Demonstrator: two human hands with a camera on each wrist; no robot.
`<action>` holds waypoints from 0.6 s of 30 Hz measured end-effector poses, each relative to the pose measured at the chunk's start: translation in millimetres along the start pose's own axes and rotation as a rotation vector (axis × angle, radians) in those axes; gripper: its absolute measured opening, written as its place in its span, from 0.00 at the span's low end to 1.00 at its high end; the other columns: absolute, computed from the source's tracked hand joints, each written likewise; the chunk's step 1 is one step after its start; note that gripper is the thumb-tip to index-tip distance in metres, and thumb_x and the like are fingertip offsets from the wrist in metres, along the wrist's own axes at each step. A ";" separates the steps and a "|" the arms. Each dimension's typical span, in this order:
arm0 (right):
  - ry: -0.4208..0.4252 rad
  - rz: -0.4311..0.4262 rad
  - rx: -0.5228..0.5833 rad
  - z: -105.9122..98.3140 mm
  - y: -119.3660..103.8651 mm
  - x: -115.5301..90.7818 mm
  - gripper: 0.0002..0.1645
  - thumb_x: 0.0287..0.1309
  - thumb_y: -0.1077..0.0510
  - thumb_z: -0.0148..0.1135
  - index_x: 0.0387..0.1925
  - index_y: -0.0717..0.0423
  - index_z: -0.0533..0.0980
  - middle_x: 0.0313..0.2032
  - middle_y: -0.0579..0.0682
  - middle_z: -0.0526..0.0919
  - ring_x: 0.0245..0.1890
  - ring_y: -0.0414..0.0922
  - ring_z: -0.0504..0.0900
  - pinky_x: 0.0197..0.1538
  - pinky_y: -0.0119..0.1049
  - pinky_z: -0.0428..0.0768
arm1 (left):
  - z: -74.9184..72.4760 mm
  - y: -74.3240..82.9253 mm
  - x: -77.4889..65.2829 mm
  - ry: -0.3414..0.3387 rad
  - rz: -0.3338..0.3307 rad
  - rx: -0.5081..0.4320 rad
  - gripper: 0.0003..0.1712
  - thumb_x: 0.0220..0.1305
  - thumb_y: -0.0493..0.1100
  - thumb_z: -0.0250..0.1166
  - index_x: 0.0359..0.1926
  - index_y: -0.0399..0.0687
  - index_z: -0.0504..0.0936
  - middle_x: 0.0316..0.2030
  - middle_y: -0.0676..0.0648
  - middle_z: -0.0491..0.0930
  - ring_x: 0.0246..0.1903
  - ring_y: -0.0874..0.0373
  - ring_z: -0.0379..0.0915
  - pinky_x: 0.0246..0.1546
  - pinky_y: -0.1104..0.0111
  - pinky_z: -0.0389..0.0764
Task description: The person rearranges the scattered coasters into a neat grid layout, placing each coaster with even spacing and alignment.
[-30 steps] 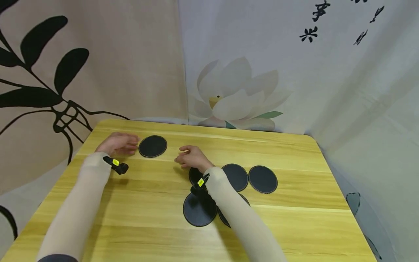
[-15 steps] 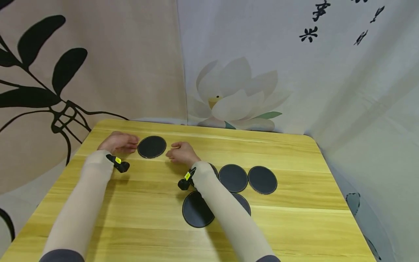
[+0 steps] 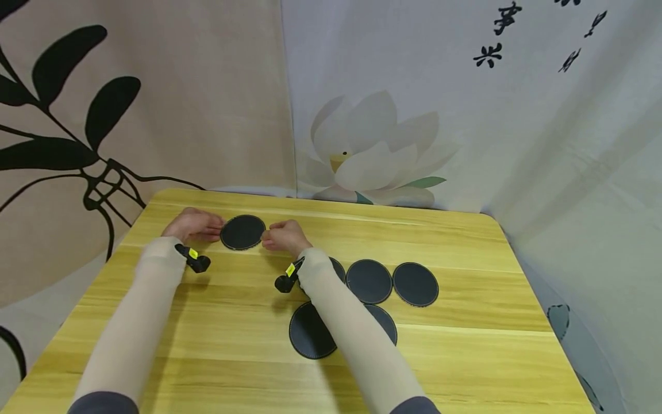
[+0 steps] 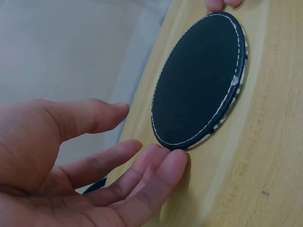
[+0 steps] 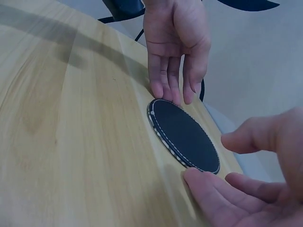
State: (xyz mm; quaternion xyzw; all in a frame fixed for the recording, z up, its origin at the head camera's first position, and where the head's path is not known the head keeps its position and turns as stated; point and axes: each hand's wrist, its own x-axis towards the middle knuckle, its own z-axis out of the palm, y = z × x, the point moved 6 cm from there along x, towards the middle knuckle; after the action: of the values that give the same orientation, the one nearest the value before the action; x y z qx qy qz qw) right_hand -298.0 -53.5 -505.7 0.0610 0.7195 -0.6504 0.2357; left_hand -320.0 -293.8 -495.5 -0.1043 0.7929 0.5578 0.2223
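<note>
A round black coaster [image 3: 243, 232] with white stitching round its edge lies near the far left of the wooden table. In the left wrist view, a patterned band shows along the side of the coaster [image 4: 199, 80]. My left hand [image 3: 195, 225] is at its left side, fingers extended with fingertips right at the rim and the thumb raised apart. On the opposite side, my right hand [image 3: 286, 237] has its fingertips at the rim. The right wrist view shows both hands flanking the coaster [image 5: 184, 135], thumbs away from it.
Several more black discs lie at mid-table: two [image 3: 369, 281] [image 3: 415, 284] side by side, another [image 3: 312, 332] nearer the front, and others partly hidden under my right sleeve [image 3: 351, 328]. A curtain [image 3: 388, 86] hangs behind the table's far edge [image 3: 331, 201].
My right hand has moved left and away from the disc group to the lone coaster's right rim. My left hand has shifted slightly right, up to its left rim.
</note>
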 end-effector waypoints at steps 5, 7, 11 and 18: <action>0.014 0.013 0.029 0.9 0.4 -0.7 0.28 0.62 0.65 0.67 0.63 0.67 0.75 0.43 0.58 0.89 0.50 0.55 0.88 0.55 0.44 0.87 | 6.4 1.2 -0.5 0.010 -0.020 0.000 0.29 0.73 0.37 0.60 0.69 0.23 0.68 0.38 0.51 0.84 0.40 0.61 0.84 0.53 0.66 0.87; 0.018 0.019 0.047 1.3 1.3 -0.6 0.26 0.61 0.65 0.67 0.61 0.67 0.76 0.43 0.58 0.89 0.50 0.55 0.89 0.55 0.43 0.87 | 8.0 1.6 -1.5 0.010 -0.025 0.004 0.29 0.74 0.37 0.60 0.69 0.23 0.68 0.39 0.51 0.84 0.40 0.61 0.84 0.53 0.66 0.87; 0.008 0.021 0.068 2.7 3.0 0.2 0.27 0.61 0.65 0.68 0.61 0.68 0.75 0.43 0.57 0.88 0.51 0.55 0.88 0.56 0.42 0.87 | 9.2 1.3 -3.6 0.013 -0.036 0.010 0.29 0.74 0.38 0.60 0.69 0.23 0.68 0.39 0.50 0.83 0.39 0.60 0.83 0.53 0.65 0.87; -0.011 0.016 0.050 4.0 5.7 1.3 0.32 0.60 0.65 0.67 0.65 0.68 0.72 0.50 0.60 0.87 0.52 0.53 0.87 0.57 0.40 0.86 | 11.3 -0.8 -8.7 0.033 -0.053 -0.015 0.27 0.73 0.39 0.62 0.66 0.28 0.72 0.37 0.52 0.82 0.37 0.61 0.82 0.51 0.66 0.88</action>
State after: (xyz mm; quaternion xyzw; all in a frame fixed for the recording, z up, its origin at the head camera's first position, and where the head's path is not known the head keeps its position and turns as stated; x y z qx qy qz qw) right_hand -295.8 -56.9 -511.6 0.0690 0.7011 -0.6668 0.2431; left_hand -309.4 -284.3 -495.2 -0.1361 0.7891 0.5559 0.2229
